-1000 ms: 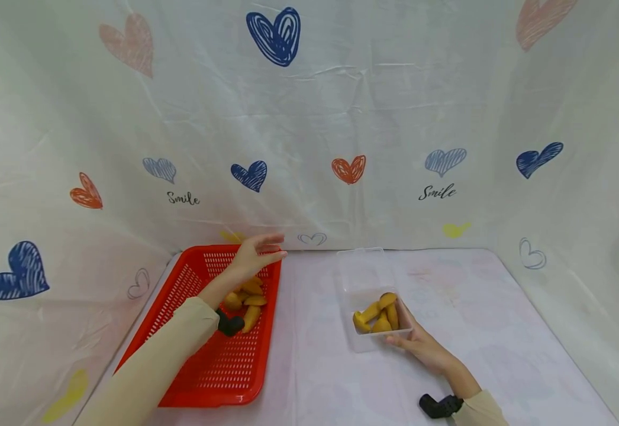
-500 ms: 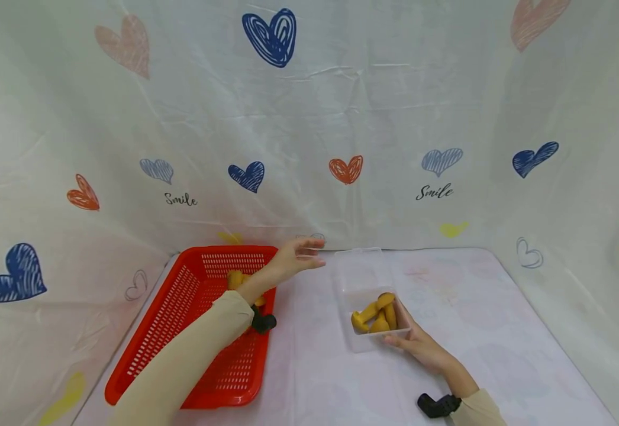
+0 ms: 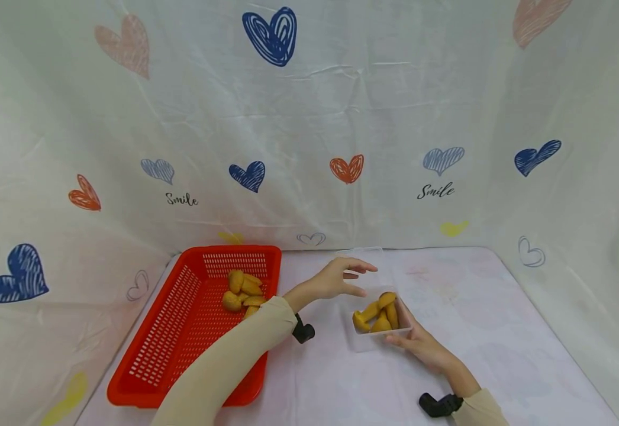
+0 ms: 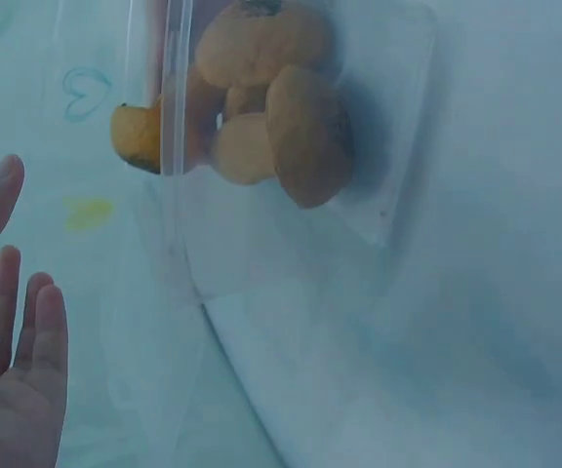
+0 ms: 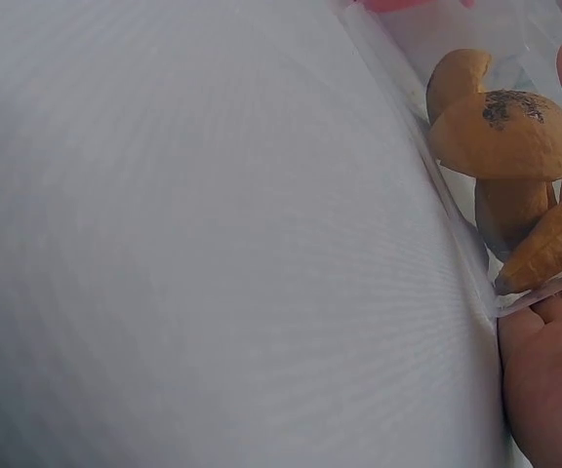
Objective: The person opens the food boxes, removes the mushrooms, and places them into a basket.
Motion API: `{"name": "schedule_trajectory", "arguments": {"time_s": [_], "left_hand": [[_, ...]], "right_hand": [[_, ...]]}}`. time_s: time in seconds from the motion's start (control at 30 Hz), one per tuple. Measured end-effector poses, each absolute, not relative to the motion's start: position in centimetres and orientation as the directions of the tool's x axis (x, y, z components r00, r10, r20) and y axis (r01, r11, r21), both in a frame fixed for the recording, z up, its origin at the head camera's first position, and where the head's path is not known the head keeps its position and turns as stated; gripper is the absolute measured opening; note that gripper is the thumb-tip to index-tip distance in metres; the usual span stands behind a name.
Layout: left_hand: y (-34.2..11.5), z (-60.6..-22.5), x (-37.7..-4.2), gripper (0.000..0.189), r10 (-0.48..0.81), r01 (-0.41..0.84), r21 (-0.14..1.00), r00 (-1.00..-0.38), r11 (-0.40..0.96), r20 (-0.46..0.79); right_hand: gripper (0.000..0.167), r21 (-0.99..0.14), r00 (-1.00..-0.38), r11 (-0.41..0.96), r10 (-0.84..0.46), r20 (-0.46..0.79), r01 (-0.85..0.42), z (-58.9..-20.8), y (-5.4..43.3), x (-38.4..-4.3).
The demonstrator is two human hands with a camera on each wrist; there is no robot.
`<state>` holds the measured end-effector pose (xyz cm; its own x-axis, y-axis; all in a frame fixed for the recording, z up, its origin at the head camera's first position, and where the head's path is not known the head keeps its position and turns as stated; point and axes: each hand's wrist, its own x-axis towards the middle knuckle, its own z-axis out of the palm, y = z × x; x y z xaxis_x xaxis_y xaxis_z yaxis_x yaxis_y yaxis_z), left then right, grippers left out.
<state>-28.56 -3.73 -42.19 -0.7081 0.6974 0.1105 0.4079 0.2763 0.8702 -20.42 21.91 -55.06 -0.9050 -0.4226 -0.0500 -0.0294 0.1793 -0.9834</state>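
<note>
My right hand (image 3: 421, 348) holds a clear plastic box (image 3: 365, 341) at its right side, with the thumb at the near rim. Inside are several yellow-brown mushrooms (image 3: 379, 313); the right wrist view shows a mushroom cap (image 5: 505, 136) with dark marks on top. The box's hinged lid (image 3: 365, 252) lies back, away from me. Over that lid reaches my left hand (image 3: 341, 278), fingers extended, thumb apart, nothing between them. In the left wrist view the left hand (image 4: 18, 380) is beside the box, apart from its mushrooms (image 4: 305, 136).
A red perforated basket (image 3: 150, 349) stands on the left, with several more mushrooms (image 3: 241, 287) at its right side; my left sleeve (image 3: 229, 355) crosses over its near right edge. A white sheet with printed hearts (image 3: 347, 169) hangs behind the table.
My left hand has moved right, from above the red basket to over the box's lid, carrying nothing. The right hand and the box have stayed in place.
</note>
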Motion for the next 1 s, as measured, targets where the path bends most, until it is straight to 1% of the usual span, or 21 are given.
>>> {"name": "schedule_trajectory", "arguments": {"time_s": [0.33,0.53,0.73,1.0], "left_hand": [[-0.7,-45.0,-28.7,0.049,0.743,0.467,0.832,-0.661,0.299,0.104],[0.5,-46.1,-28.6,0.047,0.747,0.487,0.819,-0.656,0.303,0.114],[1.0,-46.6,-28.4,0.045,0.749,0.541,0.774,-0.649,0.330,0.134],[1.1,-46.6,-28.1,0.045,0.768,0.599,0.721,-0.624,0.349,0.146]], "right_hand": [[0.098,-0.987,-0.898,0.154,-0.438,-0.036,-0.035,-55.4,22.1,-20.6],[0.098,-0.988,-0.901,0.149,-0.433,-0.031,-0.037,-55.4,22.1,-20.5],[0.099,-0.987,-0.902,0.156,-0.430,-0.030,-0.041,-55.2,22.0,-20.3],[0.099,-0.985,-0.903,0.170,-0.428,-0.049,-0.027,-55.2,22.0,-20.2]]}}
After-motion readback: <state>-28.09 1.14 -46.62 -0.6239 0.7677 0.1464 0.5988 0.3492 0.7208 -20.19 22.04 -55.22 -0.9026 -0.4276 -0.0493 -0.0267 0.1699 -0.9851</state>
